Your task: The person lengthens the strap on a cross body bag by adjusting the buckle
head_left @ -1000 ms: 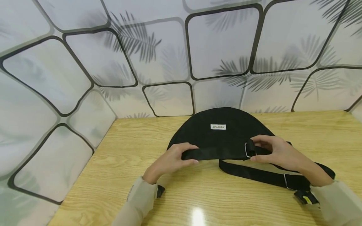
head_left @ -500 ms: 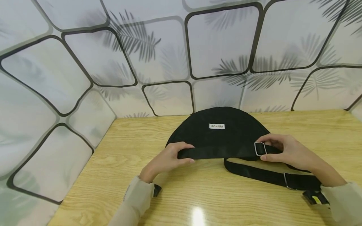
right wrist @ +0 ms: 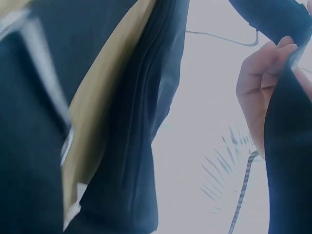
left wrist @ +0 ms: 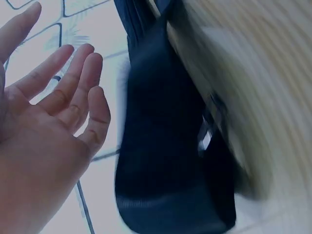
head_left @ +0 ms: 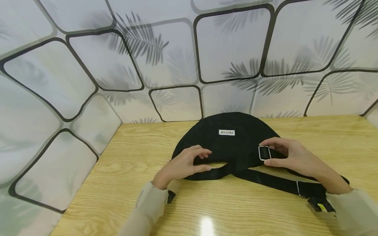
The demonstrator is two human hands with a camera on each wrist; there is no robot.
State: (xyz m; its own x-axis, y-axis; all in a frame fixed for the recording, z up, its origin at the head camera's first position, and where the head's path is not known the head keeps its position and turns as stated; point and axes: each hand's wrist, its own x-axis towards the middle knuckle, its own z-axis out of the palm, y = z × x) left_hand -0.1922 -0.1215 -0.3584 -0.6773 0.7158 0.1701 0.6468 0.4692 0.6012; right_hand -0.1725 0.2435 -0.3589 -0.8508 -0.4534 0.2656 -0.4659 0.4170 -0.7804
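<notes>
Both forearms (head_left: 144, 209) reach forward and angle inward. The left hand (head_left: 183, 164) has its thumb apart from its loosely bent fingers. The right hand (head_left: 292, 157) pinches with thumb and forefinger; its other fingers, partly hidden, seem curled.

A long left sleeve (head_left: 147, 206) and a long right sleeve (head_left: 352, 211) are worn, both made up in pale grey-beige cloth with soft creases; the left sleeve is marked along its outer side with a line of small dark lettering (head_left: 140, 198), which cannot be read at this size. The cloth is ended at a loose left cuff (head_left: 160, 194) and a loose right cuff (head_left: 333, 198), beyond which the left hand (head_left: 183, 164) and the right hand (head_left: 299, 160) are left bare. At the inner edge of the left cuff a small left black unit (head_left: 171, 196) is partly seen, and beside the right cuff a right black unit (head_left: 316, 205) is shown, marked with a yellow-green patch (head_left: 322, 207).
</notes>
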